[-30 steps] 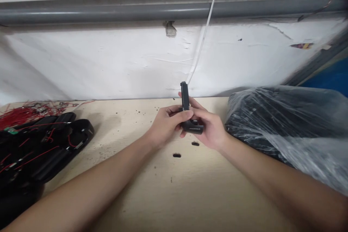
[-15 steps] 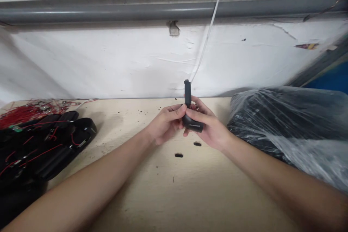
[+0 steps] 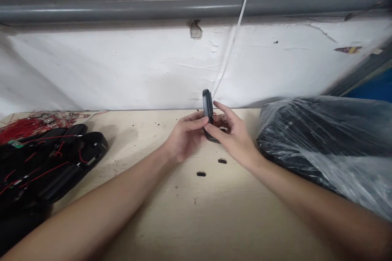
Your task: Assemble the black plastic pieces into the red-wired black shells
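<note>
Between my two hands, above the middle of the table, is a small black plastic case [image 3: 208, 104] with one half standing upright and the other half lying lower. A bit of red wire shows inside it. My left hand [image 3: 189, 132] is closed on the case from the left, its thumb pressed near the joint of the two halves. My right hand [image 3: 237, 136] grips the lower half from the right, thumb on the joint, with its index finger raised beside the upright half. My fingers hide much of the lower half.
Black plastic housings [image 3: 61, 163] with red wires lie at the left, before a heap of red wires [image 3: 27, 126]. Black items in a clear plastic bag [image 3: 324, 142] stand at the right. A white cable [image 3: 234, 40] hangs down the wall behind. Two slots pierce the wooden tabletop [image 3: 190, 220].
The case has turned, so the upright half now shows its rounded side and the lower half's lettering is mostly covered. My right index finger has lifted away from the upright half.
</note>
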{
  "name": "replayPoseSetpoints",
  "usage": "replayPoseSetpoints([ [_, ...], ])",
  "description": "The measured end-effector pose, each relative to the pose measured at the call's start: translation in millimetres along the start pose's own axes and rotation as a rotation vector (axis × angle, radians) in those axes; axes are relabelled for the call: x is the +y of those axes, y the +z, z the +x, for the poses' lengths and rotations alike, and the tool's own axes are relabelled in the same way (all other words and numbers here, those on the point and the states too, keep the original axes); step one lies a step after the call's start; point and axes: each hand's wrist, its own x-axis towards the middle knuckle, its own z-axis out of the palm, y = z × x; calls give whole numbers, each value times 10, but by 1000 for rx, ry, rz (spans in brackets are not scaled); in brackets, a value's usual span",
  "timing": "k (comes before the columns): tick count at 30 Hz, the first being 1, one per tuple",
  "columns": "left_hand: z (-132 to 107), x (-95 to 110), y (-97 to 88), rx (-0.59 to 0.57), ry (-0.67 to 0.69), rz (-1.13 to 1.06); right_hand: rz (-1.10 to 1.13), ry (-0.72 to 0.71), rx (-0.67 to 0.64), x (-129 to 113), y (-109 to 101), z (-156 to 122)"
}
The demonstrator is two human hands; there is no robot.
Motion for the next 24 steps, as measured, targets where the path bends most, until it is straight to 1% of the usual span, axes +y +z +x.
replayPoseSetpoints([
  [1, -2, -4, -1, -2, 3, 7, -51, -16, 16, 5, -3, 0],
  [3, -7, -11, 5, 13, 11, 34, -75, -15, -5, 4, -3, -1],
  [8, -10, -22, 50, 73, 32, 133, 64, 64, -83, -63, 4, -13],
  [11, 1, -24, 64, 81, 34, 168, 85, 76, -114, -92, -4, -27],
  [20, -16, -25, 95, 102, 89, 179, 130, 63, -149, -100, -8, -41],
  [24, -6, -42, 88, 94, 89, 172, 154, 87, -116, -86, 22, -41],
])
